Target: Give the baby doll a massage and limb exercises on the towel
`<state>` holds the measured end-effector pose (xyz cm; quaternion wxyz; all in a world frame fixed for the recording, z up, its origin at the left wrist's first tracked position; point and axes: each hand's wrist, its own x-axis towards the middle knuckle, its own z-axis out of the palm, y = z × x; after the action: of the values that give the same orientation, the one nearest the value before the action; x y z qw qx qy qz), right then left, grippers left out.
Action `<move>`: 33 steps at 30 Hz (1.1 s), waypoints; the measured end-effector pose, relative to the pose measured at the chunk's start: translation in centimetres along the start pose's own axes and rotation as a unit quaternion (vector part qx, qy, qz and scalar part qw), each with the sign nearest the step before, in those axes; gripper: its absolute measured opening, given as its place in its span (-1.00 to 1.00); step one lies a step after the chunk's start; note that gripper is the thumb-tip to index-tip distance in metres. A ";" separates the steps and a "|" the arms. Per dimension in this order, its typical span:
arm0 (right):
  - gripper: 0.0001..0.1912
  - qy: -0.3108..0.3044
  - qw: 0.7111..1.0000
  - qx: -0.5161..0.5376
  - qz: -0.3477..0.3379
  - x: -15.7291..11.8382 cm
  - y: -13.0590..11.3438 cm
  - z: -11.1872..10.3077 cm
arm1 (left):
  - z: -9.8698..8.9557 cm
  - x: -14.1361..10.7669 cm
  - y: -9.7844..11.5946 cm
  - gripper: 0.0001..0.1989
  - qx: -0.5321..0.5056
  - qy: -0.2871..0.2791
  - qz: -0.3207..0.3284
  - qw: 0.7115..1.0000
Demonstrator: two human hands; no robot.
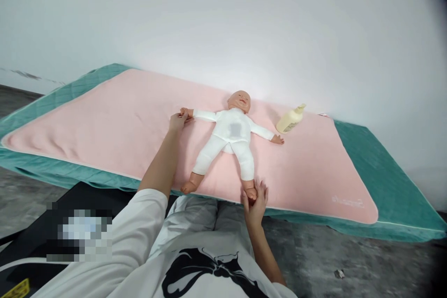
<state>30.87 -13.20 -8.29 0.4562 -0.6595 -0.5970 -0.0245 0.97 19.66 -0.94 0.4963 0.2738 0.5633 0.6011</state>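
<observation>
A baby doll with a white cloth body lies on its back on a pink mat, arms and legs spread, head toward the wall. My left hand is closed around the doll's hand at the end of its outstretched arm on the left. At the mat's near edge, my right hand grips the doll's foot on the right, with the thumb on one side and fingers on the other. The doll's other hand and other foot rest untouched. A greyish patch shows on the doll's belly.
A pale yellow pump bottle lies tilted on the mat, right of the doll. Green quilted cover shows around the mat on the table. A white wall rises behind. Below left is a black surface with a blurred-out item.
</observation>
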 end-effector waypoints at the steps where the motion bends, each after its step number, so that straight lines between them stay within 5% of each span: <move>1: -0.40 0.001 1.000 -0.009 -0.002 -0.1 0.0 0.2 | 0.0 0.1 0.0 -0.87 -0.003 0.000 -0.001 1.000; 14: -0.36 0.025 0.993 0.112 0.019 1.0 0.8 -0.5 | -0.2 -0.9 0.2 -0.82 -0.047 -0.006 0.020 0.999; 22: -0.37 0.081 0.973 0.213 -0.044 6.2 -2.0 -1.5 | 1.4 -3.5 1.5 -0.77 -0.028 0.010 0.144 0.989; 28: -0.42 0.081 0.963 0.237 -0.101 10.8 -4.6 -1.4 | 4.8 -8.6 2.9 -0.67 0.064 -0.076 0.321 0.942; 33: -0.41 0.069 0.957 0.246 -0.137 13.3 -5.9 -0.2 | 6.5 -11.9 2.7 -0.68 0.233 -0.136 0.404 0.874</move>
<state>29.97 -3.91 2.90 0.6362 -0.4360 -0.6363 0.0157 10.26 11.88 5.73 0.2032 0.6648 0.4542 0.5572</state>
